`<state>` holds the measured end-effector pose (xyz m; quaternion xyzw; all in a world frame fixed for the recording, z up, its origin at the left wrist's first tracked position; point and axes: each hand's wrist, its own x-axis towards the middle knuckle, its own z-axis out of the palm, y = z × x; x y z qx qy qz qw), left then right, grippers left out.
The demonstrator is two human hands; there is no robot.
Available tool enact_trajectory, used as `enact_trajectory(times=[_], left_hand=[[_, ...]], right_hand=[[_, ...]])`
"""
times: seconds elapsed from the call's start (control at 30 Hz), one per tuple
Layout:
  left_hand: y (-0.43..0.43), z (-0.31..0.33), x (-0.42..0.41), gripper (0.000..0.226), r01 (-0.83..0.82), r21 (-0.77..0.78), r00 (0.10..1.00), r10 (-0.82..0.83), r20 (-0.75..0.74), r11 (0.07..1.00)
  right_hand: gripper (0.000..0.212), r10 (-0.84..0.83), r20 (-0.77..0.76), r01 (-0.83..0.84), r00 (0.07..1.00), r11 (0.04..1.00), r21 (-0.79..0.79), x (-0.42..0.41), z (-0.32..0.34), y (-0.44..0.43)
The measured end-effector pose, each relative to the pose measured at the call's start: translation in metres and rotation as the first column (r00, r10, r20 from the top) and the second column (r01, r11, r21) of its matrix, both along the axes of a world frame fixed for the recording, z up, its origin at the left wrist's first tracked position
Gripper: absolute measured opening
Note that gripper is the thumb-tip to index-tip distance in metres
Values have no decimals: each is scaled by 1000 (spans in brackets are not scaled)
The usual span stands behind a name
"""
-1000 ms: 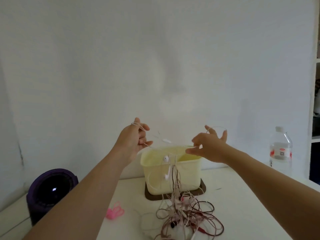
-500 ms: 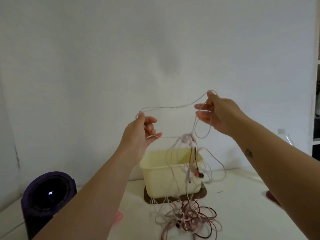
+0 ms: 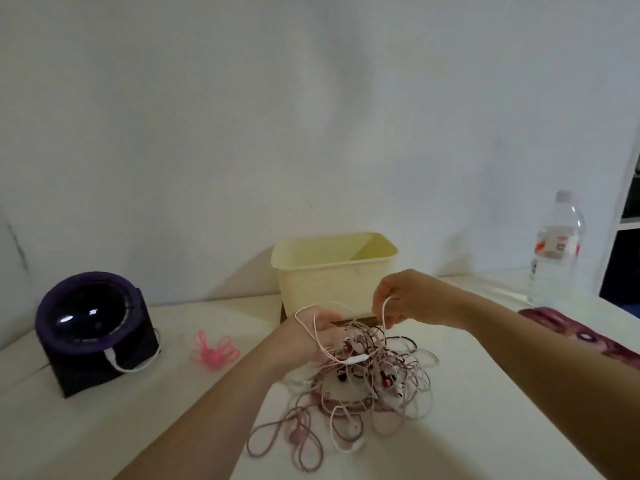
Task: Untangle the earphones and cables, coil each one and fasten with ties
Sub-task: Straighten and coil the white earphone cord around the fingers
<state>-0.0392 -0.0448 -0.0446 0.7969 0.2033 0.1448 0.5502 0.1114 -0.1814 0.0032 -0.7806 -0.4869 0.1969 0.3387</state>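
A tangle of pink, white and dark earphone cables [image 3: 367,386] lies on the white table [image 3: 485,410] in front of a cream tub [image 3: 332,271]. My left hand [image 3: 308,337] rests low at the tangle's left edge, with a thin pale cable looped over it and strands at its fingers. My right hand [image 3: 405,299] hovers just above the tangle and pinches a loop of that same pale cable. Pink ties [image 3: 214,351] lie in a small heap to the left of my left arm.
A dark purple speaker [image 3: 93,327] with a white lead stands at the left. A clear water bottle [image 3: 557,251] stands at the back right. A maroon patterned object [image 3: 581,337] lies at the right edge. The wall is close behind the tub.
Both hands have dropped from chest height down to the table, lowering the lifted cables back onto the heap. The view has tilted downward.
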Motion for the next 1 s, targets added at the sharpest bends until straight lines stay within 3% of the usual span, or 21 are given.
enact_trajectory(times=[0.13, 0.27, 0.4, 0.5, 0.6, 0.67, 0.73, 0.8, 0.93, 1.0], left_hand=[[15, -3, 10, 38, -55, 411, 998, 68, -17, 910], [12, 0, 23, 32, 94, 441, 995, -64, -82, 892], [0, -1, 32, 14, 77, 510, 997, -82, -13, 857], [-1, 3, 31, 13, 9, 438, 996, -46, 74, 899], [1, 14, 33, 14, -89, 289, 981, 34, 190, 953], [5, 25, 32, 17, -134, 73, 948, 107, 301, 988], [7, 40, 25, 19, -48, -81, 922, 75, 380, 996], [7, 53, 17, 22, -37, -54, 909, 56, 413, 998], [5, 71, 14, 18, -216, -80, 857, 229, 462, 973], [7, 76, 12, 17, -263, -107, 849, 283, 446, 959]], right_hand=[[13, -42, 69, 30, 997, 987, 157, 1, 13, 0], [11, 0, 4, 0, 1000, 970, 245, -4, 28, 3], [9, -67, 66, 37, 996, 927, 373, -3, 44, 3], [13, -78, 201, -6, 977, 922, 388, 1, 53, 0], [14, -41, 514, -61, 857, 982, 180, 2, 58, -4], [19, 4, 643, -36, 766, 999, 37, 7, 56, -5], [16, 0, 648, -6, 761, 1000, 7, 13, 55, -6], [20, -68, 608, 53, 791, 998, 43, 19, 55, -5], [32, -333, 483, 221, 810, 936, 275, 18, 62, -5], [47, -380, 364, 268, 850, 908, 323, 17, 68, -5]])
